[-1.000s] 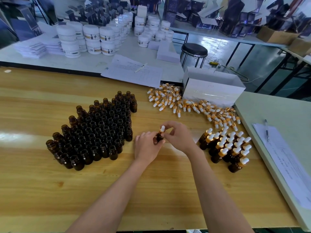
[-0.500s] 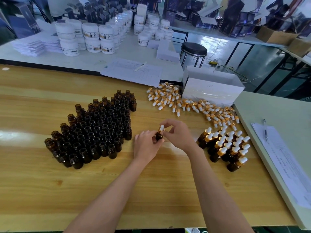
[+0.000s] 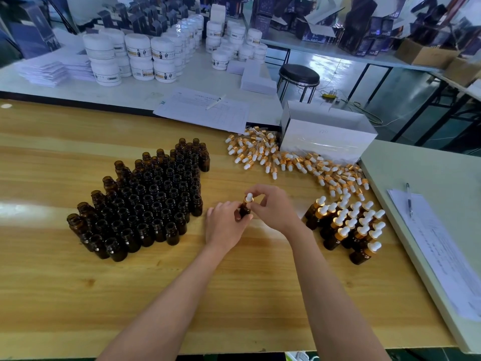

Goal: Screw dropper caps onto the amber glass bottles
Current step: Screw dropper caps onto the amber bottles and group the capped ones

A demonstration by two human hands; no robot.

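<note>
We see the left hand (image 3: 226, 225) curled round a small amber bottle (image 3: 244, 211), holding it upright just above the wooden table (image 3: 130, 282), near the middle. The right hand (image 3: 276, 207) pinches the dropper cap (image 3: 249, 198) sitting on that bottle's neck, thumb and fingertips closed on the gold collar under the white bulb.

Little writing can be read. The white jars (image 3: 145, 56) on the far bench carry printed labels, too small for us to make out. The white box (image 3: 325, 134) has a faint mark on its side that we cannot read, and the forms on the paper sheet (image 3: 205, 110) and the sheet at the right (image 3: 437, 246) are blurred.

To the left of the hands stands a tight block of open bottles (image 3: 145, 201). To the right stands a cluster of capped bottles (image 3: 346, 225). Beyond them loose caps (image 3: 281, 157) lie scattered against the box. A pen (image 3: 408, 199) lies on the right-hand sheet, and a black stool (image 3: 299, 75) stands behind the box.
</note>
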